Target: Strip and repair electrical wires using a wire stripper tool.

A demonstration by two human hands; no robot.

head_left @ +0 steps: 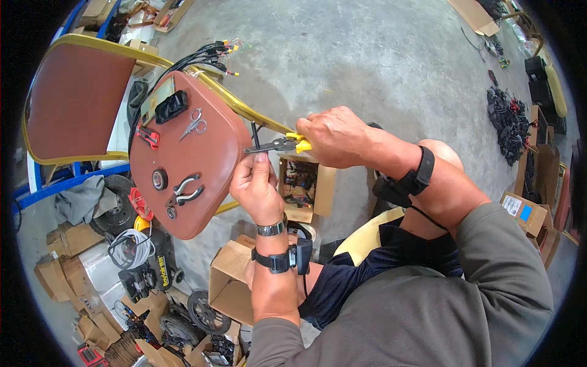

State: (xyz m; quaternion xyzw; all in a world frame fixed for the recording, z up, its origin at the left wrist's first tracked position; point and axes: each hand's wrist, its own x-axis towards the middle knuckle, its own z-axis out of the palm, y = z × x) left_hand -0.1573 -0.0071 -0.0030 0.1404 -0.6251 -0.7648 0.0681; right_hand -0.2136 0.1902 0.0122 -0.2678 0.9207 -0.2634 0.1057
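Note:
My right hand [333, 136] is closed round the yellow handles of a pair of long-nose pliers [282, 144]. Their dark jaws reach left, just above the thumb of my left hand [255, 183]. That hand is pinched on a black cable [255, 132], a short length of which sticks up beyond the jaws. Whether the jaws grip the cable cannot be made out. Beside my left hand is a brown chair seat [211, 137]. On it lie small scissors [194, 124], black-handled cutters [187, 189], a red cutter knife [148, 137], a roll of black tape [159, 178] and a black case [171, 107].
A bundle of black cables [208, 56] with yellow connectors hangs over the seat's far side. Below my hands stands an open cardboard box [324, 189] of parts. Another box [229, 281] is near my left forearm. Tangled black cables [510, 122] lie on the concrete floor at right.

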